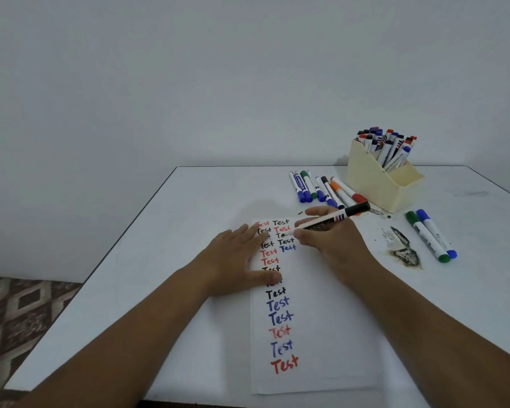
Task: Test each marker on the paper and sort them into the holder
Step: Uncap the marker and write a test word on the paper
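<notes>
— What do we see from the head camera?

— We see a white table (189, 219) with a long sheet of paper (330, 334) lying in front of the person, covered in the word "Test" written in red, black and blue. Our left hand (239, 260) lies flat on the paper's left edge, fingers straight and spread, thumb across the column of words; it holds nothing.

— And the right hand?

— Our right hand (333, 240) has its fingers curled round a white-barrelled marker (330, 219). The marker slants from the paper up toward 2 o'clock, its black end furthest from us and its near end down over the second column of words. We cannot tell whether the tip touches the sheet, for the fingers hide it.

— Where do the other markers lie?

— At 1 o'clock from the hands stands a cream holder (371, 184), its rear compartment packed with upright markers. Just beside it, at its 9 o'clock, a row of loose markers (321, 188) lies on the table: blue, green, black, orange and red caps. At 3 o'clock from the right hand lie a green marker (426, 235) and a blue marker (437, 233), side by side and touching. Between them and the hand we see a dark smudge (405, 251) on the table.
</notes>
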`<control>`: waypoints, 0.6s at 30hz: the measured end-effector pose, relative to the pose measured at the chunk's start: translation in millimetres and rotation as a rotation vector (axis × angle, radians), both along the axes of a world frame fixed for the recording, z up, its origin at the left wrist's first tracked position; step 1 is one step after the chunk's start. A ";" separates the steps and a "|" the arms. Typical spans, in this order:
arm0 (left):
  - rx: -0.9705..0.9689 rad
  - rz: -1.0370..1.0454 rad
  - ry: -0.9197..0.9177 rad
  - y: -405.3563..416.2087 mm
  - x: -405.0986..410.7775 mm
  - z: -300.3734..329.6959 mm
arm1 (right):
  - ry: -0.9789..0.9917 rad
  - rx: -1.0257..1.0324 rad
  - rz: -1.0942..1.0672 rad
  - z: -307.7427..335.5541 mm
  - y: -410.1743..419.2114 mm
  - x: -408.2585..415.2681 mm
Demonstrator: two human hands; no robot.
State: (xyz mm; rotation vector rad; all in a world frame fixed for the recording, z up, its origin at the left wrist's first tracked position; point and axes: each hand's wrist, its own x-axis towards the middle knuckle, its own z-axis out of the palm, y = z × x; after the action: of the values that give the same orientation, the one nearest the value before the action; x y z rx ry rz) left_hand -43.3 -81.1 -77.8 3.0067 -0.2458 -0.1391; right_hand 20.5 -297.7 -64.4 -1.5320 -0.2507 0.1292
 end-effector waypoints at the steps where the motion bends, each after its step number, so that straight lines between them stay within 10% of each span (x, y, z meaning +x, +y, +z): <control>1: 0.000 0.001 -0.002 -0.5 0.0 0.5 | -0.037 -0.094 -0.007 -2.2 -0.2 0.2; 18: 0.003 -0.011 -0.006 4.4 1.9 -8.5 | -0.117 -0.368 0.044 -0.8 1.6 -10.4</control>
State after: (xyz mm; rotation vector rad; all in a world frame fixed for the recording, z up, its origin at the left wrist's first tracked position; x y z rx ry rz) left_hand -41.4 -76.8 -86.3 3.0097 -0.2626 -0.1319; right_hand 10.1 -296.1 -65.3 -1.9029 -0.3694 0.1252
